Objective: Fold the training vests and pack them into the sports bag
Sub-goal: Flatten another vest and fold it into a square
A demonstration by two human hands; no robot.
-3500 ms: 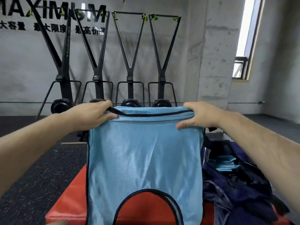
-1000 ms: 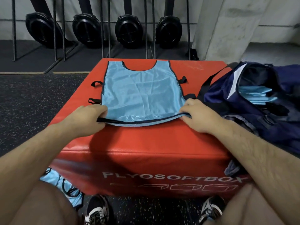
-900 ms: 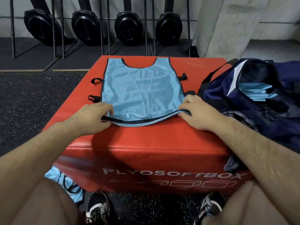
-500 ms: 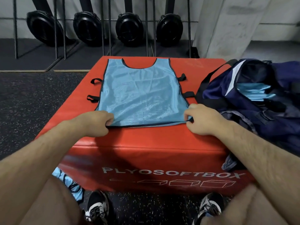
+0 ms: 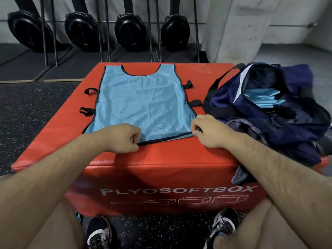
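A light blue mesh training vest [image 5: 143, 103] with black trim lies flat on the red plyo box [image 5: 158, 159], neck hole at the far end. My left hand [image 5: 120, 137] pinches its near hem left of the middle. My right hand [image 5: 206, 131] pinches the hem's near right corner. On the right part of the box sits a navy sports bag [image 5: 269, 112], open, with folded blue vests [image 5: 264, 97] inside it.
Black rowing machines [image 5: 129, 31] stand on end along the far wall, a concrete pillar [image 5: 239, 27] at the back right. Dark speckled rubber floor surrounds the box. My knees and shoes [image 5: 98, 232] are in front of the box; a scrap of blue fabric [image 5: 78, 215] shows beside my left knee.
The vest went from held up in the air to laid flat on the box. In the last half second my left hand slid right along the near hem.
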